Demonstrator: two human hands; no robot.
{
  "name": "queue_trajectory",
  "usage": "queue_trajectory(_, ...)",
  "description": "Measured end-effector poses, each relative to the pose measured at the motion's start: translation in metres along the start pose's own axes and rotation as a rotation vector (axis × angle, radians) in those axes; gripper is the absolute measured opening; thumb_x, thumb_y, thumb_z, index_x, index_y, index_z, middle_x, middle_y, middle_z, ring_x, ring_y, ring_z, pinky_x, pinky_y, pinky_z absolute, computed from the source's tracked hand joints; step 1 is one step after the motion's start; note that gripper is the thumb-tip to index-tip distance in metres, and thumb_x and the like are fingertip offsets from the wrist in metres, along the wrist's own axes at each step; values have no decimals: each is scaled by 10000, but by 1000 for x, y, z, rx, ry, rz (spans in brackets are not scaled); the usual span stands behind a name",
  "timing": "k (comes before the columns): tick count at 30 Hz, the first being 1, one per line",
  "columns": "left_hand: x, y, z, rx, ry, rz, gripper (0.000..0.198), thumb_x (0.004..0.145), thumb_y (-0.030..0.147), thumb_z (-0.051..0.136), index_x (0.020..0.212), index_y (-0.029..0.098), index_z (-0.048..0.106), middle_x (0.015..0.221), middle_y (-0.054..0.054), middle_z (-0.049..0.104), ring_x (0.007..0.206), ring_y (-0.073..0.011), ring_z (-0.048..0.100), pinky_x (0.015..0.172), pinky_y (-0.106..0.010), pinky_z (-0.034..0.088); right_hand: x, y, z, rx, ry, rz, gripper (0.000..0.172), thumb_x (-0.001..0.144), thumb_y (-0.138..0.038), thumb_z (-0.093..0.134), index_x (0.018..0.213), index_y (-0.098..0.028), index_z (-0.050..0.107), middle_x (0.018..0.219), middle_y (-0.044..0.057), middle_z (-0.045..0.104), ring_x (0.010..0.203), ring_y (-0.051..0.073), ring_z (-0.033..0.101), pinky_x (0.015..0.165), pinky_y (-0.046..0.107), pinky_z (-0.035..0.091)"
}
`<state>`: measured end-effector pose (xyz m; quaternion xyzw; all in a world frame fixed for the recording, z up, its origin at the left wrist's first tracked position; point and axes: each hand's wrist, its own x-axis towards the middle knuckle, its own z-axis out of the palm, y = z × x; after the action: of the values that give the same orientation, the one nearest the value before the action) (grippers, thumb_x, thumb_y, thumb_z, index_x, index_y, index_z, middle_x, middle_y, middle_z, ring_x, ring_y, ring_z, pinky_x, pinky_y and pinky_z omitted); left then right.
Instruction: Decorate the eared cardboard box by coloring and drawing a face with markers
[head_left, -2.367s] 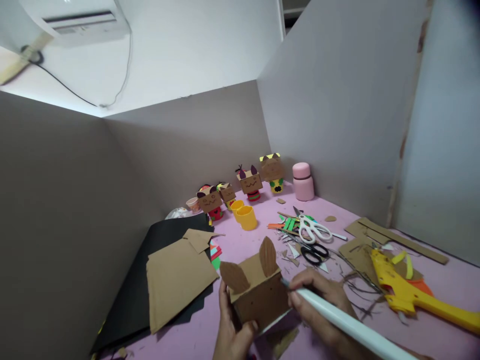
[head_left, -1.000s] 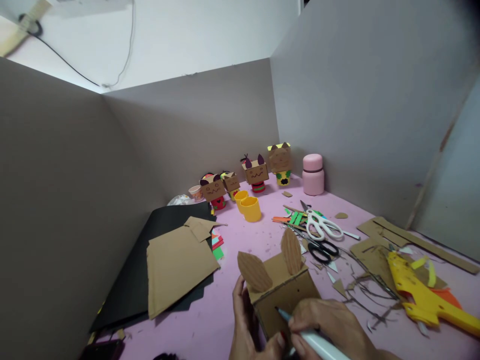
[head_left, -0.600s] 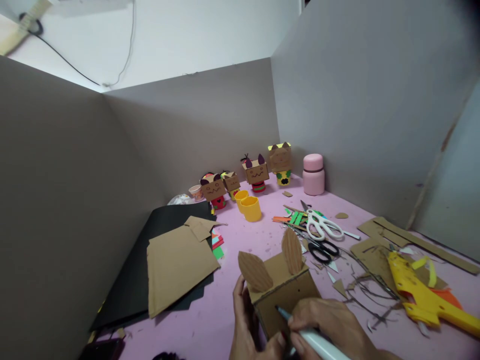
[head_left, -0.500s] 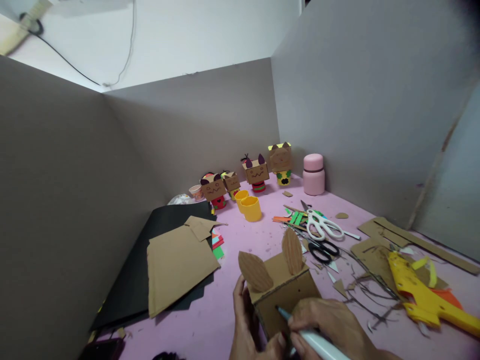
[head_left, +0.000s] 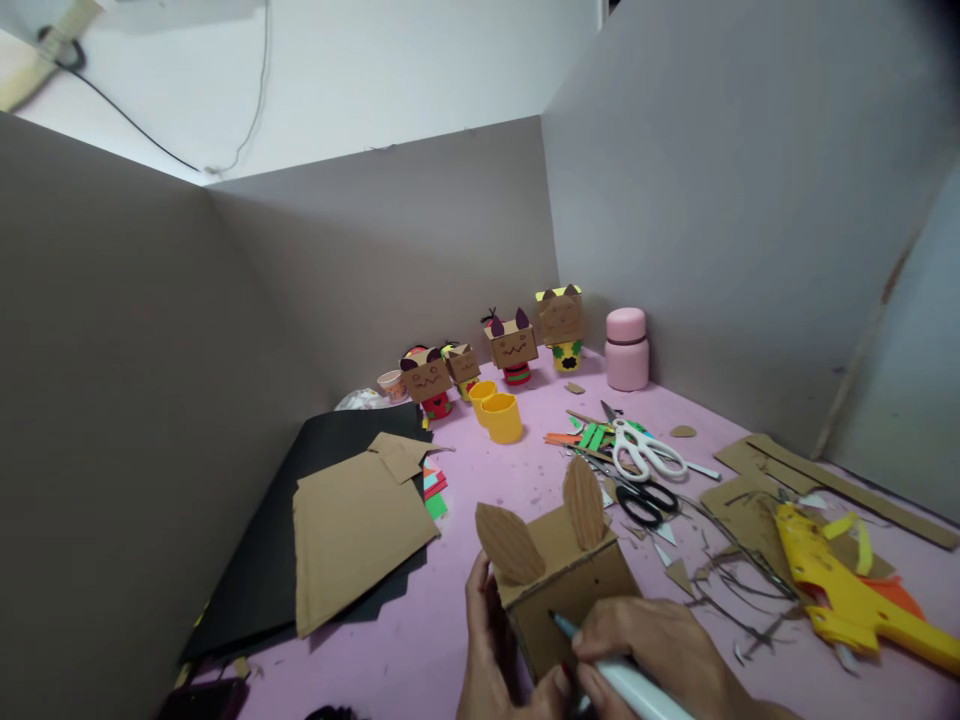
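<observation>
A cardboard box [head_left: 536,625] with two leaf-shaped cardboard ears stands at the bottom centre, its front face tilted towards me. My left hand [head_left: 491,650] grips the box from its left side and lower front, thumb at the bottom. In my right hand [head_left: 660,645] is a white marker [head_left: 634,688] with a blue-grey end. The marker's dark tip touches or nearly touches the left part of the front face. A small dark dot shows on the right part of that face. My right hand hides the lower right of the box.
A yellow glue gun [head_left: 840,590], black-handled scissors [head_left: 646,503], white-handled scissors [head_left: 645,450] and scraps lie right. Cardboard sheets [head_left: 360,540] rest on black sheets [head_left: 247,590] at left. Yellow rings [head_left: 501,418], cardboard-headed figures [head_left: 514,345] and a pink flask [head_left: 627,350] stand behind.
The marker tip has shifted very slightly left on the front face. My left hand and the box stay almost where they were.
</observation>
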<state>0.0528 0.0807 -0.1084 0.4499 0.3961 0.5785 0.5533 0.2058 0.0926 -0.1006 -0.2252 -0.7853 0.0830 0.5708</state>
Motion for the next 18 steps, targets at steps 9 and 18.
queue_trajectory(9,1,1,2,12,19,31,1040,550,459,807,1376,247,211,1363,-161,447,1270,-391,417,1035,-459,385,0,-2,4,43,58,12,218,789,-88,525,934,-242,472,638,-13,678,519,129,656,511,185,505)
queue_trajectory(18,4,-4,-5,-34,-37,26,1078,561,518,786,1387,264,142,1396,-161,403,1253,-386,439,1003,-454,405,-2,-2,-7,10,122,78,237,743,-70,517,894,-247,473,592,-27,632,452,120,607,452,197,475)
